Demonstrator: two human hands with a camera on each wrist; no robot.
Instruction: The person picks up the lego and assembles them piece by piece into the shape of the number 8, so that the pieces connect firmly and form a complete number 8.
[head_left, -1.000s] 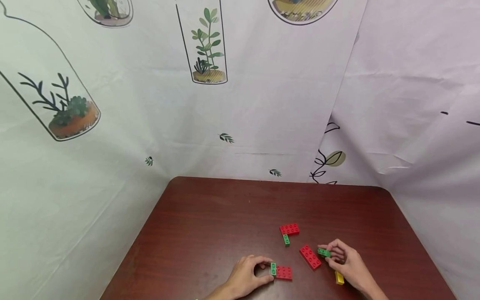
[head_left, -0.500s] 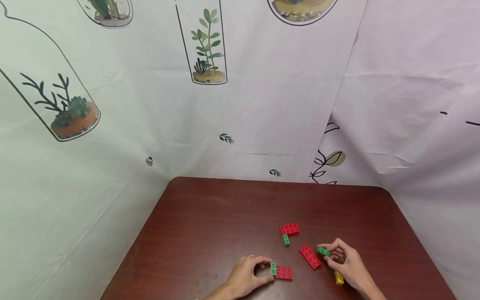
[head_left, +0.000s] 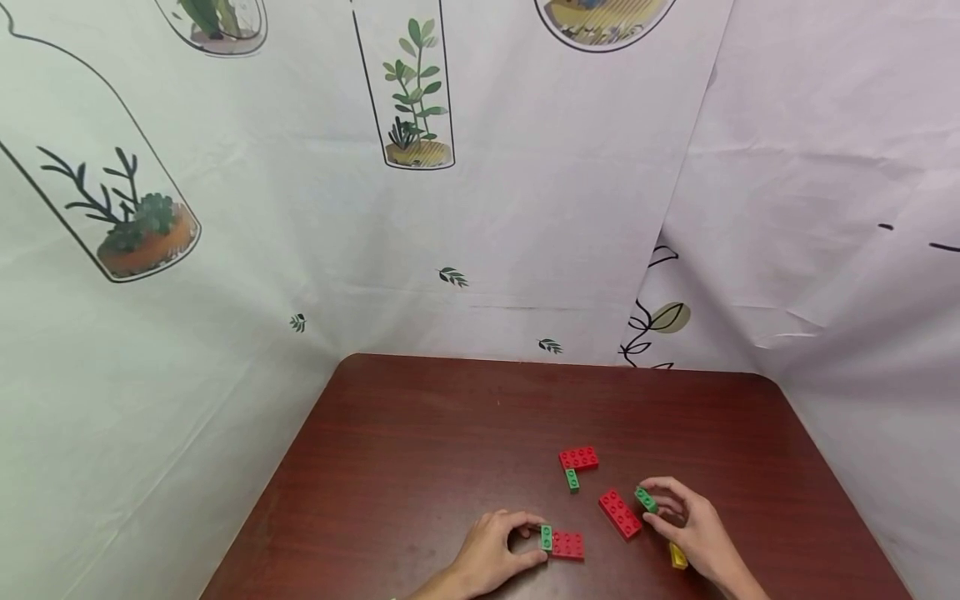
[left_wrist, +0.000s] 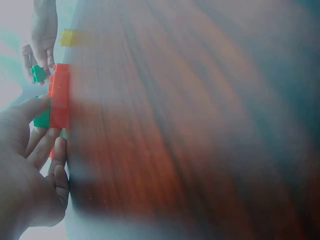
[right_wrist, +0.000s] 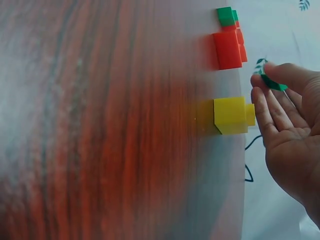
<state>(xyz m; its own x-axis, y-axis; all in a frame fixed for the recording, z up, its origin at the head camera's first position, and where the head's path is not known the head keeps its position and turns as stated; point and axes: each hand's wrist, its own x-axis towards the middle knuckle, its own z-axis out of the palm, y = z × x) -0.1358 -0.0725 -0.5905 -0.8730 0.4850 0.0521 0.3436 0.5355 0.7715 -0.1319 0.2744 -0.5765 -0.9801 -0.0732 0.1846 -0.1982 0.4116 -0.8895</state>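
On the table, my left hand (head_left: 491,552) holds a small green toy brick (head_left: 546,537) between thumb and fingers. That brick sits at the left end of a red brick (head_left: 567,546), which in the left wrist view rises just beyond my fingers. My right hand (head_left: 699,530) pinches another green brick (head_left: 646,500) between thumb and fingertips, raised above the table and tilted. Its underside is partly covered by the thumb in the right wrist view. Close by its left side lies a loose red brick (head_left: 620,514). Under the right hand, a yellow brick (right_wrist: 230,116) stands on the table, partly hidden in the head view.
Farther back on the dark wood table (head_left: 420,433) lie a red brick (head_left: 579,458) and a small green brick (head_left: 572,481) at its near left corner. Pale printed cloth (head_left: 525,217) hangs around the table's back and sides.
The green brick in my right hand has turned and tilted between the fingertips, with the fingers straightening a little. My left hand and the bricks on the table stay where they were.
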